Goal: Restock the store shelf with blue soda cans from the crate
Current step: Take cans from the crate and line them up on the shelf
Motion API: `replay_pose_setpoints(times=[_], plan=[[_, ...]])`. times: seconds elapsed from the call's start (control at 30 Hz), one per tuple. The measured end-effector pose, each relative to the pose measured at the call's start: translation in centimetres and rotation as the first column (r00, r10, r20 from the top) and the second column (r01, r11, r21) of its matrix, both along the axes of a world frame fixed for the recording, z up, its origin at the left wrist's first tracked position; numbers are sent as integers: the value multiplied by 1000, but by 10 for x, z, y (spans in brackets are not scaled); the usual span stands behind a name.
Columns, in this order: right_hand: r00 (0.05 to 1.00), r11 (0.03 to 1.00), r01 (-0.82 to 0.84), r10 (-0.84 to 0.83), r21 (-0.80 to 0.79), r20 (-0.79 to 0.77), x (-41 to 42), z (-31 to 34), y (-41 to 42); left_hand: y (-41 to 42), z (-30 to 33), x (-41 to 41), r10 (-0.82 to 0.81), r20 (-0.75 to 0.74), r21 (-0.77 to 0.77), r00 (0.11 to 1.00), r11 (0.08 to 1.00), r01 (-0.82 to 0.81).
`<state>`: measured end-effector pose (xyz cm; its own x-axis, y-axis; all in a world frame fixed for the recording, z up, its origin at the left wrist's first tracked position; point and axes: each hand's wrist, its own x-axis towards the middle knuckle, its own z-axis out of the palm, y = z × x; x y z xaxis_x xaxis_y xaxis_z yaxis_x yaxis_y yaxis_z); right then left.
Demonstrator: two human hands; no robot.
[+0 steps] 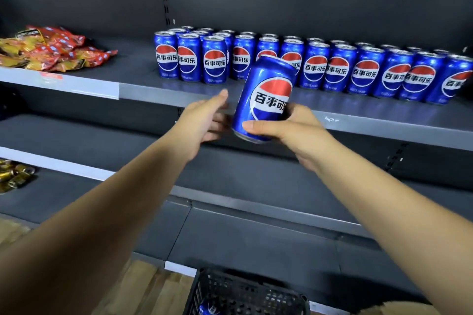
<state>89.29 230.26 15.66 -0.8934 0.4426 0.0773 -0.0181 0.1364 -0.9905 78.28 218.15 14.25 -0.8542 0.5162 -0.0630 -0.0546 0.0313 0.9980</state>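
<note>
Dark grey steel made up the store shelf (143,77), the largest thing in view, and everything else is placed against it here. Along its back stood the rows of blue Pepsi cans (314,66), upright, labels forward, with the front strip of the board bare. At the shelf's left end lay a heap of red and yellow snack packets (43,51). Well below the shelf, on the floor, sat the black plastic crate (230,291), with at least one more can visible inside.

Just in front of the shelf's front edge, not touching it, the held Pepsi can (263,100) leaned with its top tipped toward the rows. The right hand (294,130) was wrapped round its lower part, thumb across the front. The left hand (204,120) hovered just beside the can with relaxed, straight fingers, holding nothing; whether it touched the can cannot be told.

To place it well, the can probably needed to be brought upright first, then set down on the bare front strip, label outward, without knocking the standing cans. The free hand could steady neighbours if they wobbled.
</note>
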Motion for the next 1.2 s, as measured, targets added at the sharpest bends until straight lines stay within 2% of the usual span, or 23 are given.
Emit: replay_pose_setpoints(times=[0.1, 0.4, 0.53, 0.6, 0.73, 0.87, 1.03, 1.2], plan=[[991, 986, 137, -137, 99, -6, -41, 5, 14, -3, -6, -35, 50, -116, -159, 992, 985, -68], [907, 883, 408, -420, 231, 4, -129, 10, 25, -3, 13, -136, 66, -362, -99, 930, 989, -109], [869, 842, 464, -493, 276, 44, -165, 4, 25, -5, 9, -179, -20, -481, -185, 876, 980, -79], [851, 810, 452, -517, 373, 91, -176, 3, 24, -6, 5, -196, -63, -519, -239, 853, 968, -74], [820, 746, 443, -561, 496, 112, -193, -3, 21, -4, -2, -229, -100, -521, -269, 848, 962, -52], [790, 724, 461, -598, 513, 135, -207, -10, 23, -1, -10, -257, -188, -503, -334, 844, 942, 11], [773, 727, 473, -613, 498, 162, -217, -11, 32, 13, -14, -278, -190, -386, -313, 903, 947, 66], [757, 735, 491, -625, 467, 188, -230, -10, 44, 19, -17, -279, -188, -497, -424, 847, 905, -48]])
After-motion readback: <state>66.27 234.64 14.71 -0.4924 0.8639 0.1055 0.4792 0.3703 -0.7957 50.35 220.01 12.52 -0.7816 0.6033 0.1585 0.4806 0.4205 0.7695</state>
